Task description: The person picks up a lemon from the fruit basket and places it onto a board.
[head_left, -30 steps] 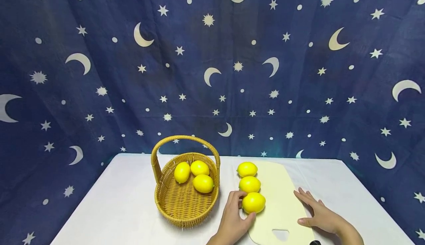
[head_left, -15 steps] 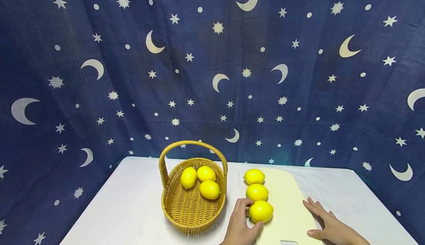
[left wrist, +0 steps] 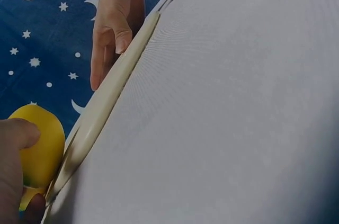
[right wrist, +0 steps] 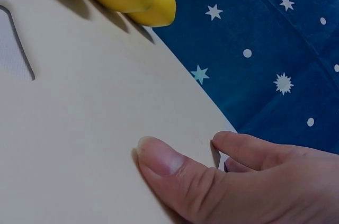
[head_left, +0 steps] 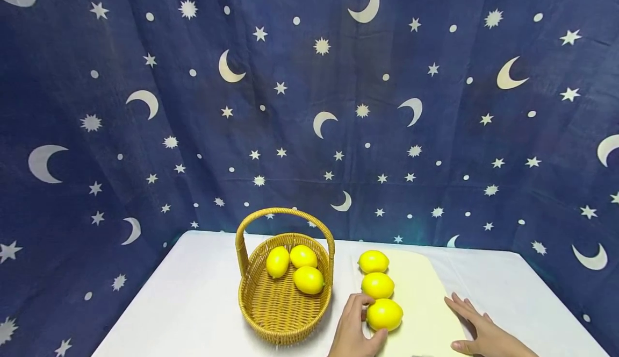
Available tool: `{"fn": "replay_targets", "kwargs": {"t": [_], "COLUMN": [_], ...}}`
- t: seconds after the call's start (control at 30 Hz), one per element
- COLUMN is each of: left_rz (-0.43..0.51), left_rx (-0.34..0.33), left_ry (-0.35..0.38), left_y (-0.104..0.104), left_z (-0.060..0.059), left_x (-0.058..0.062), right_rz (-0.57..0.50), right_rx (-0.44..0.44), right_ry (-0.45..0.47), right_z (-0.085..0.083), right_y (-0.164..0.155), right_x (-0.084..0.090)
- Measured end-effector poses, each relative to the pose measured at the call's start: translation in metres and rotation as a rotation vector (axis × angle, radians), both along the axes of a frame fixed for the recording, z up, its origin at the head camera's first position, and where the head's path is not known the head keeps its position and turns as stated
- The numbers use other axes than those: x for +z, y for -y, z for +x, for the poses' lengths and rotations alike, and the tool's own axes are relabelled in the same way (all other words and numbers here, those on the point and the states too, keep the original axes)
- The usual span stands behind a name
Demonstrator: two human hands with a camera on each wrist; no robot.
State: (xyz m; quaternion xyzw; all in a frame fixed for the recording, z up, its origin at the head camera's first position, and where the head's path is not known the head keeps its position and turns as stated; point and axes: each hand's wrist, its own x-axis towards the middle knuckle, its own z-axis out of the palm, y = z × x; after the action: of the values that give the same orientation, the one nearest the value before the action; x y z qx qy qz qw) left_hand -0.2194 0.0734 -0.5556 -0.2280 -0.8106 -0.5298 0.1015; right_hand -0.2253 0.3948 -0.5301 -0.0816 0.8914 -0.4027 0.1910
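Three yellow lemons lie in a row along the left side of a cream cutting board (head_left: pixel 420 287). My left hand (head_left: pixel 355 330) holds the nearest lemon (head_left: pixel 384 315) between thumb and fingers; in the left wrist view the thumb presses on that lemon (left wrist: pixel 45 139). Behind it sit the middle lemon (head_left: pixel 378 285) and the far lemon (head_left: pixel 373 262). At the board's right edge rests my right hand (head_left: pixel 486 333), its fingers extended. In the right wrist view, the thumb of the right hand (right wrist: pixel 249 187) lies on the board's surface, with the other fingers along its edge.
Left of the board stands a wicker basket (head_left: pixel 244 303) with a tall arched handle (head_left: pixel 285 211). Three more lemons (head_left: pixel 308 280) lie inside it. A white cloth (head_left: pixel 193 298) covers the table, and a dark blue star-and-moon curtain (head_left: pixel 271 131) hangs behind.
The whole head view has shifted, so everything appears lower and farther right. Both hands keep their places on the lemon and the board.
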Motion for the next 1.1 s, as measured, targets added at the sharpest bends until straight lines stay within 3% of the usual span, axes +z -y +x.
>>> {"fn": "replay_targets", "kwargs": {"t": [0.13,0.33,0.6,0.83,0.97,1.1], "left_rz": [-0.008,-0.016,0.023,-0.012,-0.043,-0.036], "left_rx": [-0.001,-0.005,-0.018,0.009,0.044,0.037], "left_ry": [0.051,0.016,0.119,0.032,0.0,-0.011], "left_y": [0.0004,0.0005,-0.0016,0.0053,0.006,0.0], "left_z": [-0.0014,-0.0016,-0.0001,-0.0023,-0.0007,0.003], "left_x": [0.0015,0.0034,0.005,0.0075,0.0073,0.005], "right_rz": [0.014,0.007,-0.028,-0.045,-0.052,-0.008], "right_rx": [0.006,0.002,-0.001,0.026,0.032,0.035], "right_ry": [0.004,-0.011,-0.004,-0.08,-0.072,-0.045], "right_z": [-0.001,0.0009,0.0032,-0.0001,-0.0013,0.0002], "right_y": [-0.0008,-0.0007,-0.0009,0.0059,0.0054,-0.002], "right_x": [-0.0015,-0.0014,-0.0001,-0.001,-0.0035,-0.0042]}}
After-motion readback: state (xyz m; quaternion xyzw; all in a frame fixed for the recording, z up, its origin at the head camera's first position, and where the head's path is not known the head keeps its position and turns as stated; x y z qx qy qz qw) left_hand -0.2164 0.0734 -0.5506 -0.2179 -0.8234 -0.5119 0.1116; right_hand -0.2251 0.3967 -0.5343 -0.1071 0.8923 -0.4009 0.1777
